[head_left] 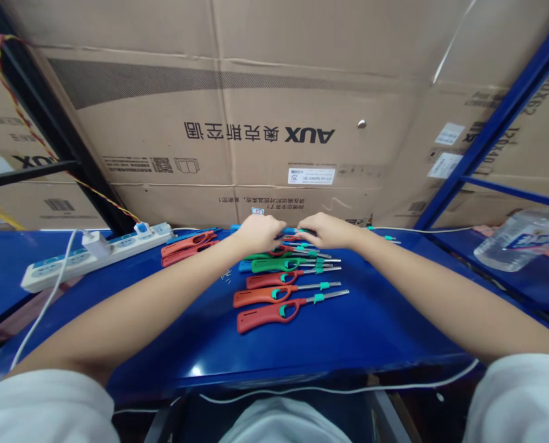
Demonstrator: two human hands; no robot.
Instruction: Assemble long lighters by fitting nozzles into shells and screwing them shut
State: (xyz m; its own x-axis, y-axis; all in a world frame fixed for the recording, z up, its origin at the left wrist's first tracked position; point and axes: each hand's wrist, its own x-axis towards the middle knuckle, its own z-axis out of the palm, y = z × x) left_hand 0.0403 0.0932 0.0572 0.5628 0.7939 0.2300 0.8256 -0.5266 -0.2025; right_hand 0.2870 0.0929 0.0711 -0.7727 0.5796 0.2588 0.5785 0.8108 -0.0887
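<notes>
Fingers: those of the left hand (pixel 264 234) are folded closed over a blue lighter (pixel 287 231); those of the right hand (pixel 321 231) are curled in on its front part, thumb below, apparently pinching it. How firmly either presses, I cannot tell.
Blue lighter: just beyond the green lighter (pixel 276 264), mostly covered by the hands; its visible body runs left to right, roughly in line with the gap between them.
Nearer hand: the left, for the green lighter's handle; the right is nearer to its metal tube.
Lighter row: nearer to the body than the green lighter come a red lighter (pixel 264 280), an orange lighter (pixel 260 298) and a dark-orange lighter (pixel 262 316), handles left, tubes right. More lie beyond it, partly hidden.
Side pile: red-handled lighters (pixel 187 245) left of the green lighter, with a white power strip (pixel 103 252) farther left.
Carton: beyond the green lighter stands a cardboard carton (pixel 256 37), its print upside down: "AUX 奥克斯空调", and lower, "师傅您辛苦了!"
Stickers: a white label (pixel 311 176) on it shows "25"; the digits on a small blue-edged tag (pixel 257 211) by the left hand are unclear.
</notes>
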